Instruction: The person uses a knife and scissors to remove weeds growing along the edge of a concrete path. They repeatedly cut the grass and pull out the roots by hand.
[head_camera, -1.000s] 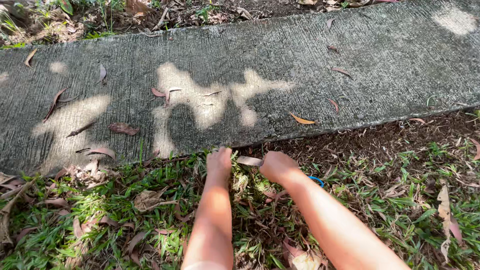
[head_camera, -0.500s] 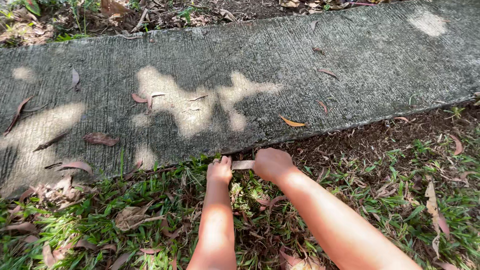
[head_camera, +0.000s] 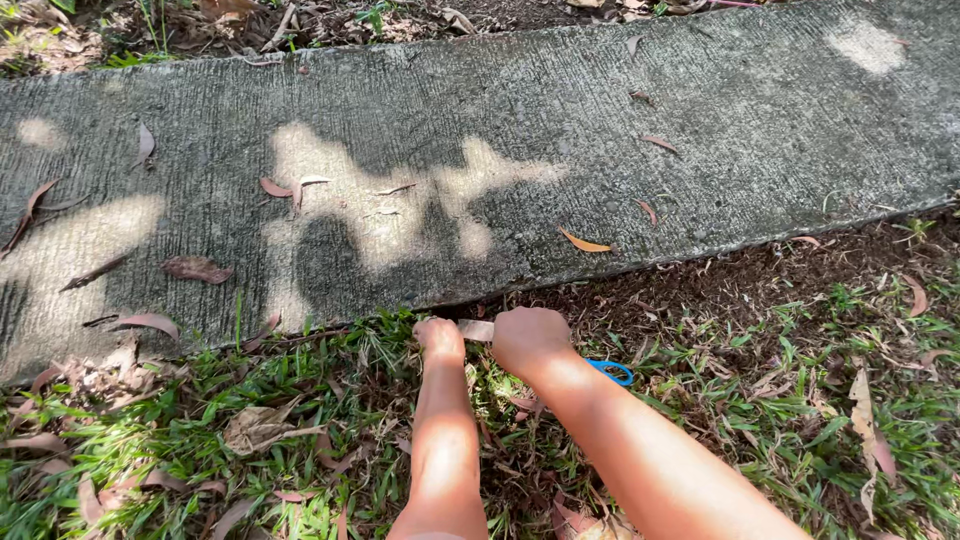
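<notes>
I am keeping both fists down in the grass (head_camera: 250, 420) at the slab (head_camera: 500, 150) edge: left hand (head_camera: 440, 338) and right hand (head_camera: 528, 338) are pinching a leaf (head_camera: 477, 330).

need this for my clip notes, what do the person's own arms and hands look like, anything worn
Both forearms are bare, with no sleeves in view. The left hand and right hand wear no gloves; no watch, bands or markings show. Rings cannot be ruled out, since the fingers are mostly hidden.
</notes>
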